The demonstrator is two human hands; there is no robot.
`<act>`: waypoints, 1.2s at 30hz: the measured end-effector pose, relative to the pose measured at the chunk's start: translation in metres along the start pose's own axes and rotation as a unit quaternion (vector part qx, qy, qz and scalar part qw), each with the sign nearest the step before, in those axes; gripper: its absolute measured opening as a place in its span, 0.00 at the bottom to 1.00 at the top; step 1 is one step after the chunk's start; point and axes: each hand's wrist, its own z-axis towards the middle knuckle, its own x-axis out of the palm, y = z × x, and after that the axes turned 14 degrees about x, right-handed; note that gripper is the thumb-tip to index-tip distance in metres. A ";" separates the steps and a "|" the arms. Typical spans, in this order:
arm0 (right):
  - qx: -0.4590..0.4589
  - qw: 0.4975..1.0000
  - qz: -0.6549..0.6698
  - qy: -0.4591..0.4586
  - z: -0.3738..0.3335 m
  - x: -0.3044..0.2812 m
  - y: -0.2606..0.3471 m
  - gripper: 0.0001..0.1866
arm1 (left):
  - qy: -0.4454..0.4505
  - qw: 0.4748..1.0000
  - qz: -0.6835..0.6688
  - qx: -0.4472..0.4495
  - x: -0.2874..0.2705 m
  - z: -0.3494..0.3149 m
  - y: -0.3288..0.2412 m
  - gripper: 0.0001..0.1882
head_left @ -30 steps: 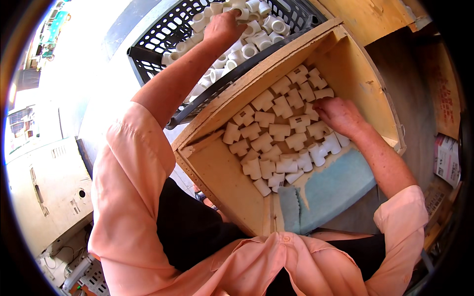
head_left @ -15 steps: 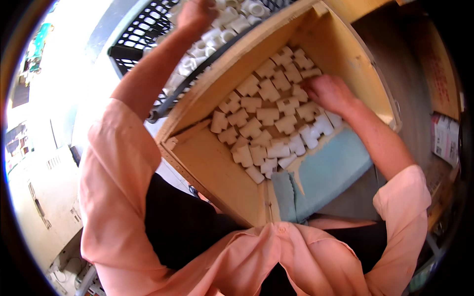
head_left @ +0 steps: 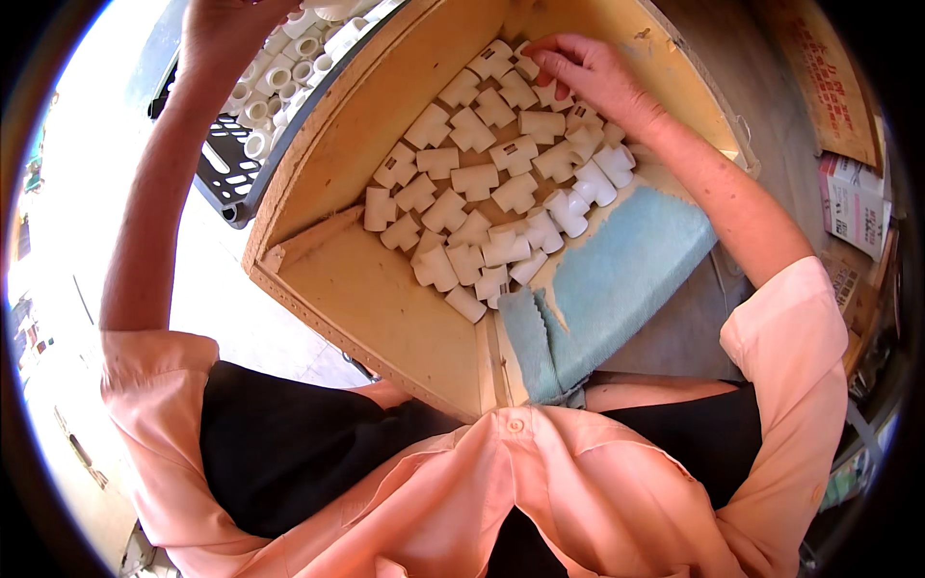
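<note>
My left hand (head_left: pixel 226 27) is at the top edge, over a dark plastic crate (head_left: pixel 217 173) heaped with white pipe fittings (head_left: pixel 279 77). Its fingertips are partly cut off, so a grip on the white fitting beside them cannot be confirmed. My right hand (head_left: pixel 593 82) reaches into a wooden box (head_left: pixel 366 289) at its far right side. Its fingers are bent down over the white tee fittings (head_left: pixel 514 154), and what lies under the fingertips is partly hidden. Those tees lie close together in rough rows on the box's floor.
A worn light-blue padded piece (head_left: pixel 626 279) lies across the box's near right side. Cardboard (head_left: pixel 819 77) and a white-and-pink printed carton (head_left: pixel 858 202) stand at the right. A pale surface (head_left: pixel 260 299) extends left of the box.
The view has shifted, so the box sits higher and further left. My left hand has moved left across the crate. My right hand has moved to the far end of the tees.
</note>
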 end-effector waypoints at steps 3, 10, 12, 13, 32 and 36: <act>-0.009 0.990 0.107 0.090 -0.011 0.001 0.034 0.16 | 0.043 0.992 0.107 0.046 -0.014 -0.015 -0.058 0.09; 0.035 0.932 0.248 0.261 -0.058 0.011 0.082 0.29 | 0.130 0.953 0.073 0.264 0.022 -0.049 -0.081 0.10; 0.060 0.941 0.243 0.230 -0.065 0.021 0.082 0.29 | 0.153 0.945 0.068 0.281 0.026 -0.053 -0.081 0.10; 0.052 0.943 0.235 0.232 -0.065 0.023 0.081 0.31 | 0.171 0.942 0.070 0.280 0.027 -0.055 -0.082 0.10; 0.168 0.952 -0.069 0.248 -0.035 0.034 0.027 0.24 | 0.277 0.943 0.065 0.174 0.036 -0.076 -0.099 0.08; 0.174 0.921 -0.247 0.245 -0.024 0.040 0.017 0.23 | 0.271 0.939 0.067 0.203 0.038 -0.096 -0.064 0.10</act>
